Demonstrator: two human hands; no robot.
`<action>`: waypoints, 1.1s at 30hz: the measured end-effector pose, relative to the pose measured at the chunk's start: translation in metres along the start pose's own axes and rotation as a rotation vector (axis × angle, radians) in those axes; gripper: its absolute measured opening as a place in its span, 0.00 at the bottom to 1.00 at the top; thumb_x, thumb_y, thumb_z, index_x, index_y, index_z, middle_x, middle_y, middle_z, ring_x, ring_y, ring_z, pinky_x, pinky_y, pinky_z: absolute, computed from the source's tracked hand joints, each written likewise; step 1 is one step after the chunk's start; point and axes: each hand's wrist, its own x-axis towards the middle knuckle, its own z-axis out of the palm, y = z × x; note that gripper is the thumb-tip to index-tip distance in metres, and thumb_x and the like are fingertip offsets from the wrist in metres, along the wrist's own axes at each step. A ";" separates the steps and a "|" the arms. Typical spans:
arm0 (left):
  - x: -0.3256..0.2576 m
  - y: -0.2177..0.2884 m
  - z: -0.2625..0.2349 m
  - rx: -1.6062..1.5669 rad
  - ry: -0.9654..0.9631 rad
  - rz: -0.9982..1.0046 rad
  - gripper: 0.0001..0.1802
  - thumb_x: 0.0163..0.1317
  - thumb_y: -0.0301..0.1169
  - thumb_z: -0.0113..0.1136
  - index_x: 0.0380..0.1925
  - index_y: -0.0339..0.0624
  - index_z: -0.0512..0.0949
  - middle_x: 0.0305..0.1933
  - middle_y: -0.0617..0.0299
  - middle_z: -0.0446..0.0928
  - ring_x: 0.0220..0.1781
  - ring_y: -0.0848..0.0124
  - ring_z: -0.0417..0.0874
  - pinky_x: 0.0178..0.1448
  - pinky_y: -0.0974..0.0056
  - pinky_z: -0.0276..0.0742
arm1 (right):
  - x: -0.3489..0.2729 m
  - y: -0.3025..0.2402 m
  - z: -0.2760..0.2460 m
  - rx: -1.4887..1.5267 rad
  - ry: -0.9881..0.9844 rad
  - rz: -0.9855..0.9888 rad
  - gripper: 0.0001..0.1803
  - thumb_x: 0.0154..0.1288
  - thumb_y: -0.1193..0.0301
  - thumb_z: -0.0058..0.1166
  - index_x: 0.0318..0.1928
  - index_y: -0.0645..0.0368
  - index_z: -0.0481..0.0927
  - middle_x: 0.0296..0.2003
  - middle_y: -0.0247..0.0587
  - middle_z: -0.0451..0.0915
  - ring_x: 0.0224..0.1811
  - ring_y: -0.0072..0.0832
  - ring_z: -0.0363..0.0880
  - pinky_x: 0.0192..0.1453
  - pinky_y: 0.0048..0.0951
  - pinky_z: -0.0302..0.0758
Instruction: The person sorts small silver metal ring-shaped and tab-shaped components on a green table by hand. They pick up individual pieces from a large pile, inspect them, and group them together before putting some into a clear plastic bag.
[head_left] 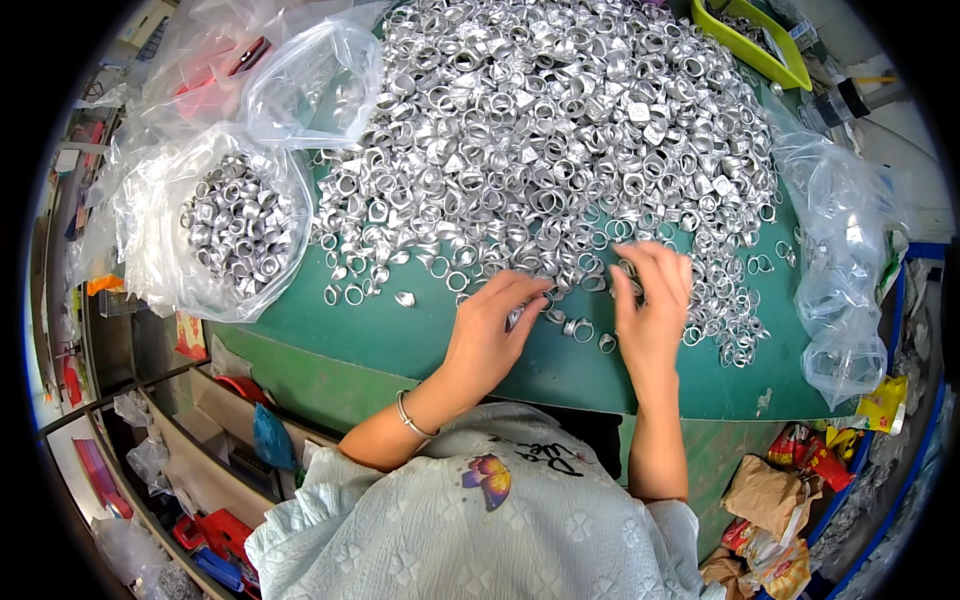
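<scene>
A wide heap of silver-coloured metal rings (560, 130) covers the far part of the green tabletop (380, 330). At the heap's near edge, my left hand (490, 325) is curled, with silver rings showing between its thumb and fingers. How many it holds is hidden. My right hand (652, 300) reaches to the same edge further right. Its thumb and fingers are bent but apart, and rings lie just beneath the fingertips. A few loose rings (579, 329) rest on the table between my two hands.
An open clear plastic bag (300, 205) with rings inside stands at the left, and another clear bag (320, 85) lies behind it. A yellow-green tray (760, 50) sits at the far right. Crumpled clear plastic (845, 270) hangs along the right edge, near snack packets (820, 455).
</scene>
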 end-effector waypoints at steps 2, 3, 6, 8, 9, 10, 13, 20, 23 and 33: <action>0.003 0.003 0.002 -0.014 -0.024 0.003 0.13 0.50 0.18 0.59 0.39 0.37 0.78 0.34 0.56 0.77 0.33 0.65 0.78 0.40 0.67 0.73 | 0.013 -0.006 0.011 -0.068 -0.060 -0.091 0.09 0.50 0.77 0.58 0.34 0.59 0.76 0.36 0.39 0.74 0.39 0.35 0.69 0.41 0.34 0.63; 0.003 0.004 0.004 -0.023 -0.022 0.011 0.14 0.51 0.18 0.60 0.39 0.38 0.78 0.34 0.57 0.77 0.32 0.66 0.77 0.39 0.68 0.72 | 0.012 -0.003 0.016 -0.076 -0.059 -0.103 0.08 0.50 0.77 0.58 0.34 0.59 0.76 0.35 0.38 0.74 0.39 0.35 0.69 0.41 0.35 0.63; 0.004 0.007 0.004 -0.101 -0.038 -0.046 0.16 0.50 0.18 0.61 0.42 0.39 0.77 0.33 0.60 0.77 0.29 0.72 0.74 0.38 0.71 0.71 | 0.007 0.005 0.021 -0.032 0.000 -0.117 0.07 0.51 0.79 0.57 0.33 0.60 0.77 0.34 0.36 0.75 0.35 0.31 0.71 0.39 0.29 0.64; 0.004 0.005 0.004 -0.228 -0.038 -0.109 0.18 0.50 0.19 0.62 0.44 0.39 0.77 0.33 0.62 0.77 0.28 0.77 0.72 0.37 0.73 0.70 | 0.000 0.003 0.009 0.365 -0.073 0.111 0.07 0.52 0.82 0.56 0.33 0.62 0.77 0.34 0.37 0.76 0.35 0.26 0.73 0.38 0.24 0.65; 0.003 0.004 0.005 -0.322 -0.037 -0.134 0.19 0.49 0.19 0.63 0.44 0.38 0.77 0.34 0.63 0.77 0.28 0.78 0.71 0.37 0.74 0.69 | -0.005 0.002 0.002 0.558 -0.108 0.231 0.07 0.52 0.83 0.56 0.34 0.63 0.77 0.35 0.37 0.77 0.34 0.24 0.73 0.38 0.22 0.65; 0.003 0.004 0.006 -0.416 -0.037 -0.159 0.20 0.48 0.20 0.64 0.45 0.38 0.76 0.34 0.64 0.77 0.28 0.80 0.70 0.37 0.75 0.69 | -0.015 0.006 0.001 0.785 -0.119 0.306 0.08 0.54 0.86 0.53 0.35 0.65 0.77 0.38 0.38 0.77 0.36 0.19 0.73 0.39 0.18 0.66; 0.002 0.015 0.009 -0.497 -0.038 -0.116 0.22 0.47 0.20 0.66 0.46 0.36 0.76 0.34 0.65 0.77 0.29 0.81 0.69 0.37 0.75 0.68 | -0.030 -0.008 -0.003 1.225 -0.081 0.538 0.08 0.55 0.86 0.53 0.36 0.65 0.77 0.39 0.40 0.77 0.37 0.21 0.73 0.42 0.20 0.67; 0.001 0.022 0.011 -0.499 0.028 0.032 0.14 0.45 0.20 0.67 0.36 0.35 0.80 0.33 0.61 0.76 0.29 0.77 0.71 0.35 0.74 0.68 | -0.039 -0.015 -0.002 1.314 -0.063 0.404 0.07 0.56 0.85 0.53 0.36 0.67 0.77 0.37 0.44 0.76 0.40 0.26 0.73 0.44 0.23 0.69; 0.000 0.022 0.010 -0.450 0.039 0.052 0.14 0.46 0.20 0.66 0.36 0.35 0.80 0.32 0.62 0.77 0.29 0.78 0.71 0.34 0.73 0.68 | -0.037 -0.018 -0.006 1.173 -0.074 0.414 0.06 0.54 0.84 0.55 0.34 0.66 0.77 0.37 0.44 0.77 0.38 0.27 0.73 0.44 0.25 0.69; 0.000 0.006 0.009 -0.197 0.047 -0.055 0.12 0.50 0.19 0.61 0.36 0.38 0.80 0.30 0.62 0.77 0.28 0.75 0.72 0.35 0.72 0.69 | 0.021 0.000 0.020 0.044 0.018 -0.001 0.05 0.53 0.77 0.56 0.32 0.62 0.78 0.32 0.40 0.76 0.38 0.38 0.70 0.43 0.33 0.65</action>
